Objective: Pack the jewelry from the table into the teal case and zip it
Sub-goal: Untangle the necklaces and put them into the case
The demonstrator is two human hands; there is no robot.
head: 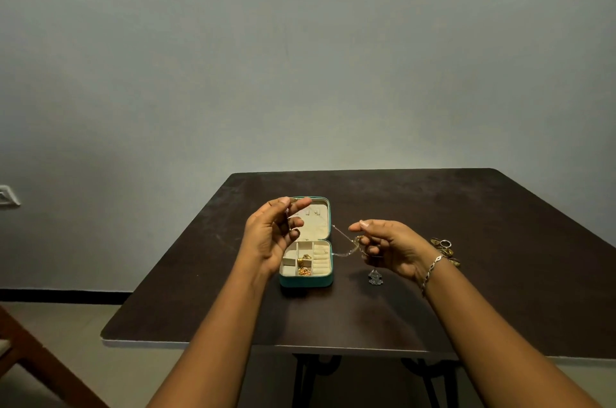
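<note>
Teal case (306, 281) lies open mid-surface (500, 241), with gold pieces (304, 263) in its centre compartments. Your left hand (270, 234) hovers over the case's left side, pinching a thin strand (288, 219). Your right hand (390, 247), just right of the case, grips a fine chain (342, 233); can't tell if strand and chain join. Silver pendant (375, 277) and rings (445, 247) sit near your right wrist.

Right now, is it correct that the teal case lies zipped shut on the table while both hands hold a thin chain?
Not quite: the head view shows the teal case lying open on the table, while the left hand and right hand hold a thin chain.
</note>
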